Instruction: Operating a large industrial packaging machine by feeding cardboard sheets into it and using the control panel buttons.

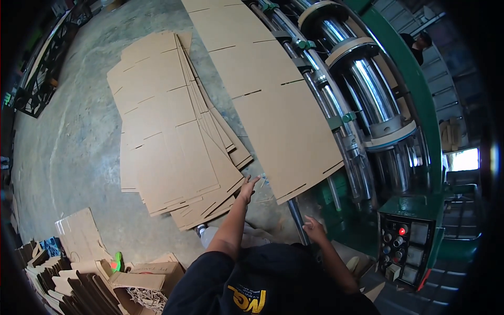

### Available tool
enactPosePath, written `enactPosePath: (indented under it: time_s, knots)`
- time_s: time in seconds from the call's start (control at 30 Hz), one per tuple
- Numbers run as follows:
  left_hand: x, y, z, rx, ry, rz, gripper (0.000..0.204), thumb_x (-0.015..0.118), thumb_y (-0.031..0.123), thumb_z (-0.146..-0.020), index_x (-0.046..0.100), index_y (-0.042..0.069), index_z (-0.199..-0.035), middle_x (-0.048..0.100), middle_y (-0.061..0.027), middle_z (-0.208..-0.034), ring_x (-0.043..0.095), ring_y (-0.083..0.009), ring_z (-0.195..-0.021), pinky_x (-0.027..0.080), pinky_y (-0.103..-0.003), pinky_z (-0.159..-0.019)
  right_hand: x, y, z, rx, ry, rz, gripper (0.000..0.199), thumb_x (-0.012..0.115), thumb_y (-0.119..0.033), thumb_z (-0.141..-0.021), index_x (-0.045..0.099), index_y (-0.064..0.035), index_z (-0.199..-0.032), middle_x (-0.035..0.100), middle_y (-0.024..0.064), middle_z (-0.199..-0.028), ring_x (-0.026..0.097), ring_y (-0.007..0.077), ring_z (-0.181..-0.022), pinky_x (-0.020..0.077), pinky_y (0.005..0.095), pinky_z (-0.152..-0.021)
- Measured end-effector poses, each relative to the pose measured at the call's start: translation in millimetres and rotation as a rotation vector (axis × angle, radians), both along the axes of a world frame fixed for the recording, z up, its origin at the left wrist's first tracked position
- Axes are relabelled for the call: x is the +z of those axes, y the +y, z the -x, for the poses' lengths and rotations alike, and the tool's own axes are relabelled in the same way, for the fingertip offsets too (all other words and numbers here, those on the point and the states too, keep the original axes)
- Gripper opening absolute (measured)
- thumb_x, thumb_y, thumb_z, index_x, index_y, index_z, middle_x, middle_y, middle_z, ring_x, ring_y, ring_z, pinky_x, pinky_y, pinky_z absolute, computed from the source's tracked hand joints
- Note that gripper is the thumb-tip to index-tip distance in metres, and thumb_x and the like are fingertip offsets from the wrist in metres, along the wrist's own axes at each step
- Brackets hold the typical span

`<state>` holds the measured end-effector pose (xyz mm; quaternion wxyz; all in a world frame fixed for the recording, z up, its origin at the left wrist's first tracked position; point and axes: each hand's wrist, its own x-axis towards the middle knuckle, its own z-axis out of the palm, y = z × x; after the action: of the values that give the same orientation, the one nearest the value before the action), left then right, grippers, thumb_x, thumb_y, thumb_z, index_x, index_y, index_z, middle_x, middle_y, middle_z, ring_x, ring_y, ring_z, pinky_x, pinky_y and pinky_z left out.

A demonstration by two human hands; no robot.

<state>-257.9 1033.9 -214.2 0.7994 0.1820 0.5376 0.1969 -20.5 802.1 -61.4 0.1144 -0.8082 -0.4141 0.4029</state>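
Note:
A long slotted cardboard sheet (286,134) slopes out along the machine's metal rollers (367,86), its near end in front of me. My left hand (249,189) is stretched out with fingers apart and nothing in it, between that end and a fanned stack of slotted cardboard sheets (163,115) on the floor. The stack's near right corner lies right by its fingertips. My right hand (314,229) hovers below the sheet's near edge, fingers loosely bent and apart, holding nothing. It is close to a dark metal bar (297,218) under the sheet.
A green control box (409,210) with knobs and a lit red lamp stands at my right. At lower left are an open carton of paper scraps (147,286) and upright cardboard pieces (71,289). A person (418,44) is beyond the green machine frame (415,100).

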Motion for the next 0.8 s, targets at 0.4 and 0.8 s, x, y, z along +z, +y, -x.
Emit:
enactPosePath:
  time_s: [0.4,0.8]
  knots:
    - [114,-2,95,0.088,-0.095,-0.251,0.029,0.061,0.023,-0.080,0.056,0.004,-0.101,0.058,0.0012,-0.077,0.048,-0.0074,-0.065,0.040,-0.022,-0.061,61,111,109,0.446,-0.753,-0.305,0.079,0.065,-0.004,-0.065,0.029,-0.0119,-0.135,0.033,0.0189,-0.132,0.036,0.0340,-0.121,0.0368,0.0384,-0.094]
    - [252,-12,215,0.360,-0.042,-0.820,0.051,0.052,0.034,-0.085,0.046,0.002,-0.123,0.056,-0.0136,-0.109,0.051,-0.0204,-0.104,0.038,-0.032,-0.089,80,88,208,0.122,-0.058,-0.635,0.039,0.053,-0.010,-0.082,0.047,-0.0091,-0.121,0.057,0.0120,-0.106,0.054,0.0271,-0.103,0.0422,0.0377,-0.086]
